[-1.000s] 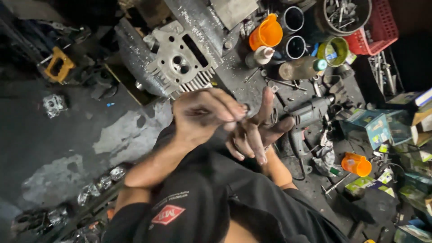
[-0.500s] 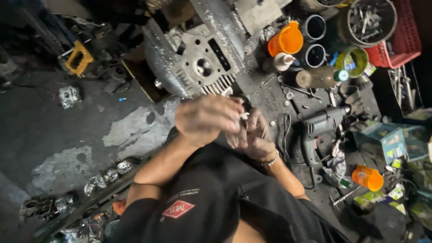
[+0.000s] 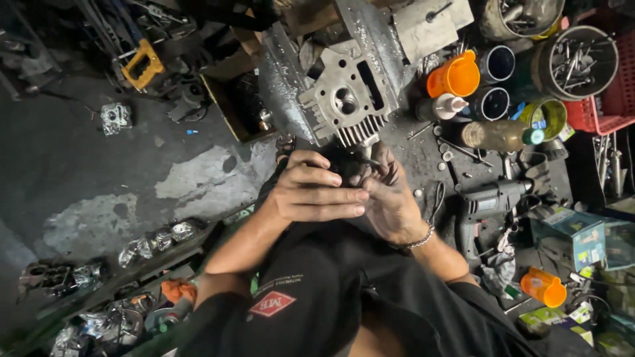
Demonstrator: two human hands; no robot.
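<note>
A grey finned cylinder head (image 3: 347,99) lies on the dirty workbench just beyond my hands. My left hand (image 3: 311,195) is curled, its fingers folded over a small dark part (image 3: 345,165) held right at the finned edge of the head. My right hand (image 3: 390,205), greasy and with a bracelet at the wrist, meets it from the right and pinches the same part with its fingertips. The hands touch each other, and most of the part is hidden between them. My black shirt fills the bottom of the view.
Right of my hands lie a grey power drill (image 3: 489,201), a brown bottle (image 3: 496,135) and green boxes (image 3: 575,235). Behind stand an orange cup (image 3: 455,76), black tins (image 3: 496,63), a tub of bolts (image 3: 575,63) and a red basket (image 3: 608,99). Engine parts litter the floor at left.
My right hand's fingers were spread a second ago; both hands have closed together on the small part and now sit nearer the cylinder head. The camera has shifted.
</note>
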